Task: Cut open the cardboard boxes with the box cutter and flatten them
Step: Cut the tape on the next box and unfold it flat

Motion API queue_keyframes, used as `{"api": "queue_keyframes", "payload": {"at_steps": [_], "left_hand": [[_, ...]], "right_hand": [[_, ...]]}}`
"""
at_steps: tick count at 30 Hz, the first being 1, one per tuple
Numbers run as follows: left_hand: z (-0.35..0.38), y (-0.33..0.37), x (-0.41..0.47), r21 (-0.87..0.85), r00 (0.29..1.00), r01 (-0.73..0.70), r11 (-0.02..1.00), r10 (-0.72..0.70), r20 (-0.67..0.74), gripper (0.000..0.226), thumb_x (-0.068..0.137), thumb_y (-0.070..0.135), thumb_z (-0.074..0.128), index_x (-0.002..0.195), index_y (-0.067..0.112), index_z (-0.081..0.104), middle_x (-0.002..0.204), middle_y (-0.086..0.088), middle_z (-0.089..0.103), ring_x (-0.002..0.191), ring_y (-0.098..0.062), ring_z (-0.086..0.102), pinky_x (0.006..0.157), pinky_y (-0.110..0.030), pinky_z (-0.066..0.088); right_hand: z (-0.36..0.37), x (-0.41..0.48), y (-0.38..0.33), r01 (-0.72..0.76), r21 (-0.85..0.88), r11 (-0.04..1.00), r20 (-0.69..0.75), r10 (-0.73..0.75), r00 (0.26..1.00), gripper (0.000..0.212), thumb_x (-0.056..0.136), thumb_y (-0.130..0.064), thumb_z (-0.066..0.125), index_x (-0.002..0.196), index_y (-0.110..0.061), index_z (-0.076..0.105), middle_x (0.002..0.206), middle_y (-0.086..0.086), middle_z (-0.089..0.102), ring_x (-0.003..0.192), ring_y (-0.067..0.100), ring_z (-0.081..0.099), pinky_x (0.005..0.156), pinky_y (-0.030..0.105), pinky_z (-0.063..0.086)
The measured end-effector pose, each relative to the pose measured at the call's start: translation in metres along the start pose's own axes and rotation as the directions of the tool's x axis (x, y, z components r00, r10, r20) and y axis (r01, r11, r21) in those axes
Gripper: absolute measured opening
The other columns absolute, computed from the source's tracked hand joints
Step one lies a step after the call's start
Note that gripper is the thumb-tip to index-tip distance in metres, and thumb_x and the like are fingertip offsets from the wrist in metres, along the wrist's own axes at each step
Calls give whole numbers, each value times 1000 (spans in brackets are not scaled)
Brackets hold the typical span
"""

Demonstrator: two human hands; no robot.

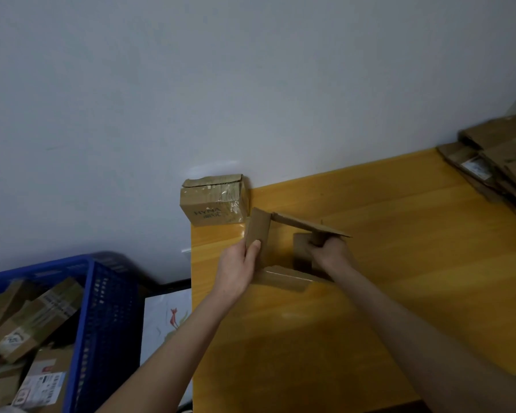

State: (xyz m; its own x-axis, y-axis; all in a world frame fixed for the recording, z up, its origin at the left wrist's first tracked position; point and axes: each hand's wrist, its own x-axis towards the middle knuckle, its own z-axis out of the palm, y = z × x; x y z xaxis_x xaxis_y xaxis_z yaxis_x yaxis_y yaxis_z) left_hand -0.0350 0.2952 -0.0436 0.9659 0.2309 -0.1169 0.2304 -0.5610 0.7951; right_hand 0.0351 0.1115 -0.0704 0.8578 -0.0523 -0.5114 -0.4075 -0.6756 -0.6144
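Note:
An opened brown cardboard box (286,278) stands on the yellow wooden table (399,263), its flaps spread out. My left hand (239,266) grips the left flap (258,228), thumb on its face. My right hand (328,248) holds the box's right side, under the raised far flap (307,225), fingers curled round the cardboard. A taped, closed box (215,201) sits at the table's far left corner against the wall. No box cutter is visible.
A pile of flattened cardboard (495,162) lies at the table's far right. Left of the table, a blue plastic crate (102,308) holds several more boxes (30,323). A white sheet with a drawing (167,320) leans between crate and table.

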Motion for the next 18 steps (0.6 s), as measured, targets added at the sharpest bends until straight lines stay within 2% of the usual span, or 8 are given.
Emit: {"api": "queue_keyframes", "payload": {"at_steps": [3,5,8,10,12,14,16,18], "left_hand": [[-16,-10,5,-35,998,14,999,-17,-58,25,102,27,44,82,21,56,81,-11,64,79,-30,63,75,-52,53],[-23,-25,11,-34,999,11,999,-13,-42,17,102,25,44,94,25,59,85,-7,65,81,-28,64,77,-53,54],[-30,-47,17,-13,999,-12,1000,13,50,34,102,21,43,132,33,51,99,1,65,92,-26,64,82,-50,55],[-36,-53,20,-47,993,-11,999,17,119,38,102,16,44,134,35,49,114,2,63,110,-24,60,95,-43,51],[-41,-57,20,-32,965,-88,996,93,245,41,100,10,47,130,38,48,132,3,57,127,-17,49,107,-34,41],[-42,-59,18,81,904,-210,974,162,395,44,96,13,55,130,39,46,141,12,44,136,-8,32,114,-32,28],[-36,-62,13,132,871,-222,966,135,472,45,89,23,67,126,41,50,145,13,38,140,-7,21,116,-33,20],[-27,-59,7,14,912,-111,994,96,398,38,85,29,70,118,42,57,147,7,42,142,-12,26,115,-34,25]], "right_hand": [[-2,8,2,52,250,967,-37,-44,998,23,100,-23,44,109,-5,56,97,10,61,78,22,55,69,32,43],[-3,11,4,-32,541,840,-29,57,998,30,101,-24,44,120,-3,53,115,17,59,95,29,56,80,39,47],[-6,11,11,-240,871,429,213,111,971,39,101,-38,42,124,-8,52,116,16,60,102,32,58,85,50,51],[-15,10,19,-363,906,219,362,46,931,53,101,-50,30,114,-6,57,107,16,63,97,32,60,75,45,50],[-23,12,34,-411,875,257,409,61,910,65,96,-61,30,110,-6,60,98,13,65,90,29,61,65,38,51],[-30,10,41,-434,807,401,442,78,893,57,89,-58,51,111,-7,61,92,10,64,83,26,62,56,32,54],[-28,12,44,-394,744,540,423,76,903,51,81,-36,74,117,-3,58,102,13,65,88,30,64,64,42,57],[-22,11,42,-331,731,597,328,118,937,35,86,-9,68,117,-2,52,96,13,63,82,29,62,72,49,54]]}}
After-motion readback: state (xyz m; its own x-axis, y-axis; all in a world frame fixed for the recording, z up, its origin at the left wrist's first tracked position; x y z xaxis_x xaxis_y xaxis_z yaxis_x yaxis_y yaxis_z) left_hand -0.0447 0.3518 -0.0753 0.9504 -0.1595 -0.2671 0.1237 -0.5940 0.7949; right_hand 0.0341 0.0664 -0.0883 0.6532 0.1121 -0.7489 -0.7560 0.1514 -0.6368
